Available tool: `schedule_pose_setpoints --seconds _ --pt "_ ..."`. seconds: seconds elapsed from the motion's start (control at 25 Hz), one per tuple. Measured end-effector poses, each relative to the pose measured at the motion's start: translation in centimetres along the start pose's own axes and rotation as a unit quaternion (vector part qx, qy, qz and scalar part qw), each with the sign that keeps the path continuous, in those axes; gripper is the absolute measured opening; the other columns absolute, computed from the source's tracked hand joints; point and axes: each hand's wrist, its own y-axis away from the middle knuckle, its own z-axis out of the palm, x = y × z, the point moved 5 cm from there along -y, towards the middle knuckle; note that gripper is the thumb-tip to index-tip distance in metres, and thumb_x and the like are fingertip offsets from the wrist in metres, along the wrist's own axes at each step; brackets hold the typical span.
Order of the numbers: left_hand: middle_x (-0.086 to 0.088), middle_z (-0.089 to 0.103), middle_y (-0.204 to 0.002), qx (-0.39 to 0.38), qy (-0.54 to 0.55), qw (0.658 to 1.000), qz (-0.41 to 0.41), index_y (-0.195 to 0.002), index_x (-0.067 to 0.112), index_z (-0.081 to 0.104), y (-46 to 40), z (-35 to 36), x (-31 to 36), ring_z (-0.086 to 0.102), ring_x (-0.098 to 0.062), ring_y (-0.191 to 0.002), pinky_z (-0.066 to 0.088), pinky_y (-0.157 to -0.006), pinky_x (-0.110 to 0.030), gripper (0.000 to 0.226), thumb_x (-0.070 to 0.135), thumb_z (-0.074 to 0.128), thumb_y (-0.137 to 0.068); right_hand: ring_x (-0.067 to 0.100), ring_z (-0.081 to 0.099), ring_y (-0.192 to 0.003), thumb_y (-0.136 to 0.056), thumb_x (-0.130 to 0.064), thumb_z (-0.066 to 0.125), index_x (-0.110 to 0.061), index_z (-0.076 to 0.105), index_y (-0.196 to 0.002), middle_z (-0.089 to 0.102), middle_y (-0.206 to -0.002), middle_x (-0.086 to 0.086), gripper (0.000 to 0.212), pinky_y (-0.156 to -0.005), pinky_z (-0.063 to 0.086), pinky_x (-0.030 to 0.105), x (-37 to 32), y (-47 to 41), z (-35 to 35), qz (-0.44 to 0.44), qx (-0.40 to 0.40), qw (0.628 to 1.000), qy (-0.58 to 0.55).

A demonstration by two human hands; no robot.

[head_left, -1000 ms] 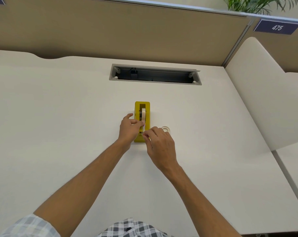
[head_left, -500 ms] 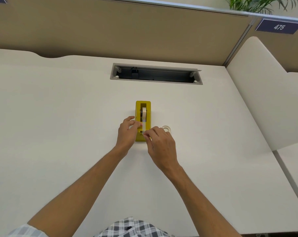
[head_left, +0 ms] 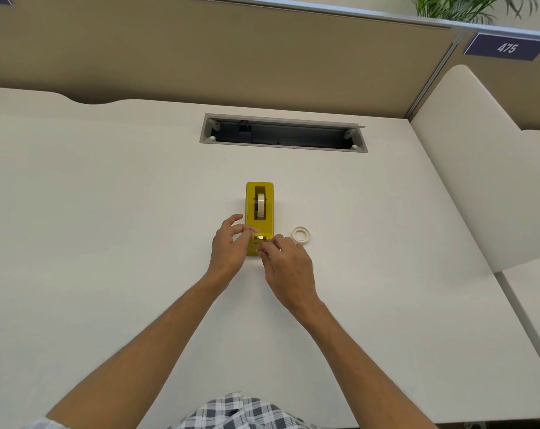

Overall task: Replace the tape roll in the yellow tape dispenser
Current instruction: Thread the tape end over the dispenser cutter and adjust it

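The yellow tape dispenser (head_left: 260, 221) lies lengthwise in the middle of the white desk, with a tape roll (head_left: 260, 206) seated in its slot. My left hand (head_left: 230, 246) is at its near left side, thumb and fingertips pinched together by the cutter end. My right hand (head_left: 288, 263) is at the near end, its fingertips pinched on the tape strip (head_left: 260, 239) laid over the cutter. A small white tape ring (head_left: 300, 235) lies flat on the desk just right of the dispenser, beside my right hand and apart from it.
A long open cable slot (head_left: 283, 134) is cut into the desk behind the dispenser. A tan partition wall (head_left: 231, 57) runs along the back. A white curved divider (head_left: 479, 168) rises on the right. A numbered sign (head_left: 507, 48) hangs at the upper right.
Both hands have slid toward me along the dispenser, from beside the roll to the cutter end. The white ring on the right is now uncovered.
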Motion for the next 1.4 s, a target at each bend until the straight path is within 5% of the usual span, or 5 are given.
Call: schedule_pose_setpoints --seconds 0.16,0.32,0.52,0.76,1.4 --pt "0.004 0.047 -0.143 0.003 -0.013 1.000 0.008 -0.092 0.016 0.073 -0.3 0.0 0.1 0.041 -0.017 -0.133 0.034 -0.102 -0.031 0.021 0.017 0.052 -0.096 0.020 0.058 -0.071 -0.089 -0.013 0.067 -0.011 0.068 -0.094 0.065 -0.084 0.005 0.006 -0.057 0.051 0.033 -0.3 0.0 -0.5 -0.006 0.004 1.000 0.001" --pt "0.007 0.053 -0.129 0.024 -0.040 0.997 0.063 -0.105 0.026 0.061 -0.6 -0.5 0.8 0.048 -0.016 -0.125 0.033 -0.082 -0.002 0.021 0.011 0.051 -0.094 0.019 0.058 -0.072 -0.091 -0.012 0.063 -0.011 0.066 -0.093 0.065 -0.086 0.004 0.004 -0.059 0.049 0.031 -0.4 -0.6 -1.9 -0.011 0.019 1.000 -0.002" --pt "-0.002 0.037 -0.150 -0.017 -0.177 0.970 0.164 -0.145 0.019 0.035 -2.5 -0.5 2.3 0.033 -0.018 -0.139 0.030 -0.111 -0.035 0.061 0.008 0.057 -0.089 0.024 0.057 -0.078 -0.095 -0.014 0.056 -0.010 0.064 -0.092 0.063 -0.089 0.005 0.010 -0.067 0.046 0.036 -0.7 -2.1 -3.5 -0.036 0.003 0.999 0.016" --pt "0.000 0.037 -0.152 -0.072 -0.263 0.932 0.238 -0.142 0.018 0.041 -4.5 0.2 3.4 0.019 -0.019 -0.146 0.023 -0.113 -0.047 0.054 0.027 0.058 -0.092 0.024 0.056 -0.083 -0.097 -0.017 0.054 -0.011 0.064 -0.095 0.062 -0.092 0.005 0.012 -0.071 0.041 0.034 -0.6 -4.4 -5.1 -0.054 -0.005 0.997 0.051" --pt "-0.007 0.048 -0.141 -0.076 -0.199 0.957 0.196 -0.120 0.020 0.061 -4.9 0.1 4.6 0.053 -0.030 -0.119 0.048 -0.098 -0.044 0.036 0.019 0.068 -0.085 0.017 0.057 -0.095 -0.097 -0.022 0.053 -0.012 0.065 -0.106 0.065 -0.109 0.006 0.017 -0.087 0.043 0.030 1.6 -13.3 -5.6 -0.075 -0.113 0.989 0.066"
